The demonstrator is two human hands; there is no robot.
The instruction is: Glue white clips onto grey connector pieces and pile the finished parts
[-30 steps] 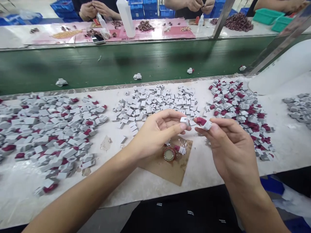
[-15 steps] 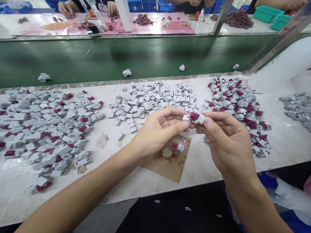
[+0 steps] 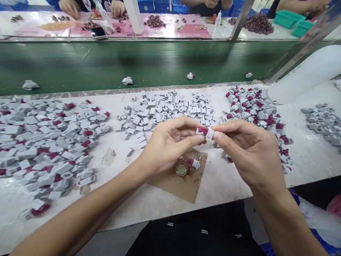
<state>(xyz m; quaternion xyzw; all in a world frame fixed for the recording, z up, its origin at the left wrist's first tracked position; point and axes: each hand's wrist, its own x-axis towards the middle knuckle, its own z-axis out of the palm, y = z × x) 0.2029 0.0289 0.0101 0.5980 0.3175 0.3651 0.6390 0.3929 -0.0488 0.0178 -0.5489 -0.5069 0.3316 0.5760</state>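
Note:
My left hand point(image 3: 170, 144) pinches a small pale grey plastic block point(image 3: 198, 131) between thumb and fingers. Facing it, my right hand point(image 3: 250, 151) grips a maroon-and-grey plastic piece point(image 3: 209, 133) by its grey end. The maroon part touches the block, though how deep it sits I cannot tell. Below my hands, a brown board point(image 3: 183, 190) lies on the table, carrying a bottle cap point(image 3: 181, 169) and another maroon-and-grey piece point(image 3: 196, 164). Just beyond my left hand spreads a heap of plain grey blocks point(image 3: 165, 108).
Heaps of mixed grey and maroon pieces lie left point(image 3: 53, 142) and right point(image 3: 250, 103). Darker grey parts point(image 3: 325, 121) are at far right, near a white tube point(image 3: 303, 74). A green conveyor belt point(image 3: 160, 58) crosses behind, bearing several pieces. Co-workers' hands point(image 3: 69, 9) show across it.
The maroon end and the left hand's grey block, apart at a slight angle before, now meet in line. My right hand has moved left. Pieces on the belt have shifted left.

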